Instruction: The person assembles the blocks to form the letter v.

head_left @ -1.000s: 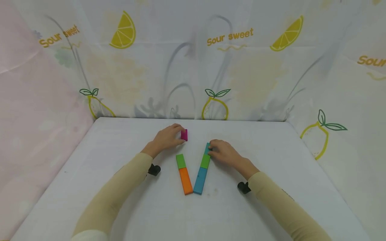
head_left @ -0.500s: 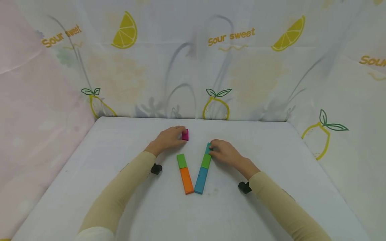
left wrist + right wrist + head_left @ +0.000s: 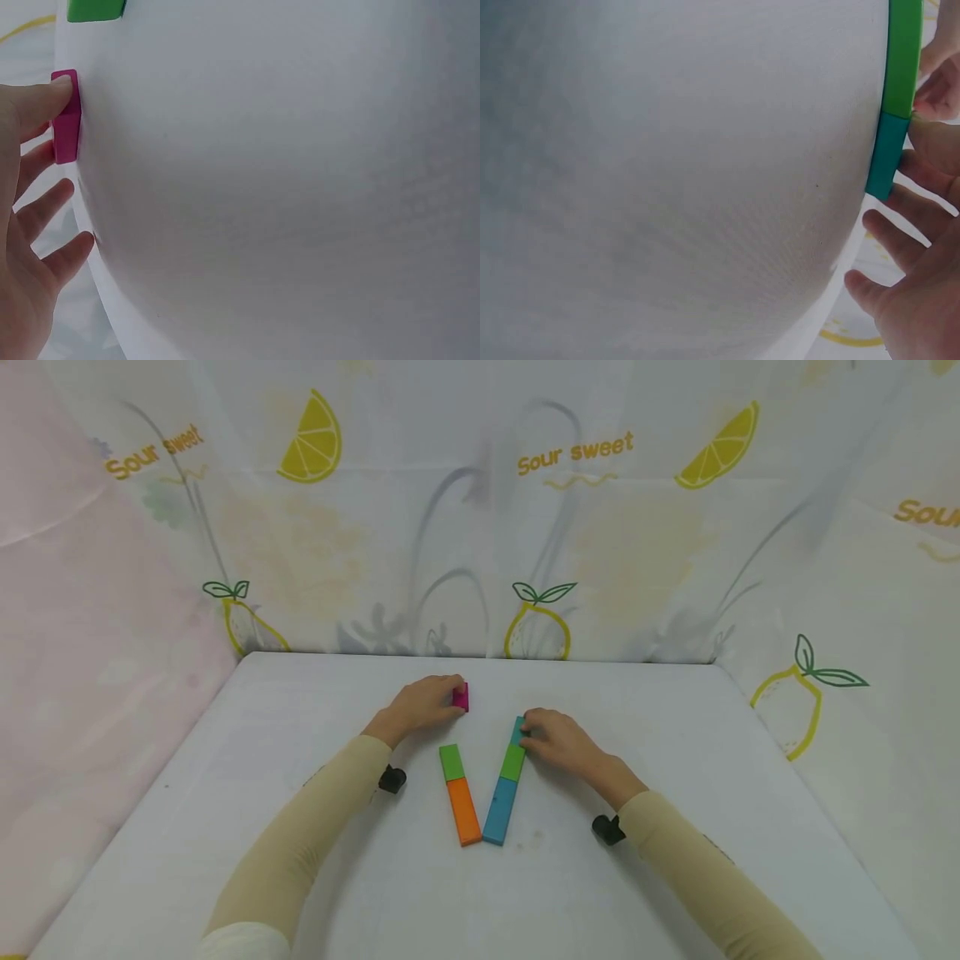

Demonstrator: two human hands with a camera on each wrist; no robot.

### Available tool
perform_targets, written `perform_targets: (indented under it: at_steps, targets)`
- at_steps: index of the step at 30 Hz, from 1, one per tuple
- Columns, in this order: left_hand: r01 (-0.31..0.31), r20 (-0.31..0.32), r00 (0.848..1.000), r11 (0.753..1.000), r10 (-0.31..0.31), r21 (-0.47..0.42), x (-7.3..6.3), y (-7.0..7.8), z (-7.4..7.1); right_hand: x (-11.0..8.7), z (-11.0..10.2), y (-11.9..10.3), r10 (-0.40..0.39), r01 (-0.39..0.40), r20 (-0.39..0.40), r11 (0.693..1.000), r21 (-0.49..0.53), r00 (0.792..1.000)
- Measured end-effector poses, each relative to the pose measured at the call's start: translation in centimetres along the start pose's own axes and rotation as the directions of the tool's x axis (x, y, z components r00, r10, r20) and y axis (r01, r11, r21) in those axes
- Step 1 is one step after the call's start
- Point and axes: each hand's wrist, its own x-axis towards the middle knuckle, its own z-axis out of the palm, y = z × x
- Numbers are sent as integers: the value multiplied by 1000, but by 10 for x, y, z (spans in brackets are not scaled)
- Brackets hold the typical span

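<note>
Near the back of the white table, my left hand [image 3: 420, 703] holds a small magenta block [image 3: 461, 697] between thumb and fingers. In the left wrist view the thumb lies on the magenta block [image 3: 67, 139], with the other fingers spread behind. My right hand [image 3: 562, 743] pinches a short teal block [image 3: 517, 728], partly covered by its fingers. That block touches a green block [image 3: 512, 763], which meets a longer blue block [image 3: 499, 811] in one slanted row. In the right wrist view the teal block [image 3: 886, 154] sits end to end with the green one.
A second slanted row, of a green block [image 3: 452, 762] and a longer orange block [image 3: 464, 811], meets the blue block at its near end, making a V. Black wrist cameras hang under both sleeves. A lemon-printed cloth [image 3: 420, 527] rises behind the table [image 3: 360, 893].
My left hand and forearm have shifted slightly right and nearer, while the fingers stay at the magenta block. My right hand and the rows of blocks look unchanged; the view has moved a little.
</note>
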Motion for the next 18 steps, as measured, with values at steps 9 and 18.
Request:
perform_targets:
  at_steps: [9, 18]
  targets:
    - [7, -9, 1000, 998, -7, -59, -3, 1, -2, 1, 0, 0, 16, -16, 7, 1000, 10, 1000]
    - [36, -2, 999, 995, -36, -91, -15, 4, -5, 1, 1, 0, 4, -4, 4, 1000, -2, 1000]
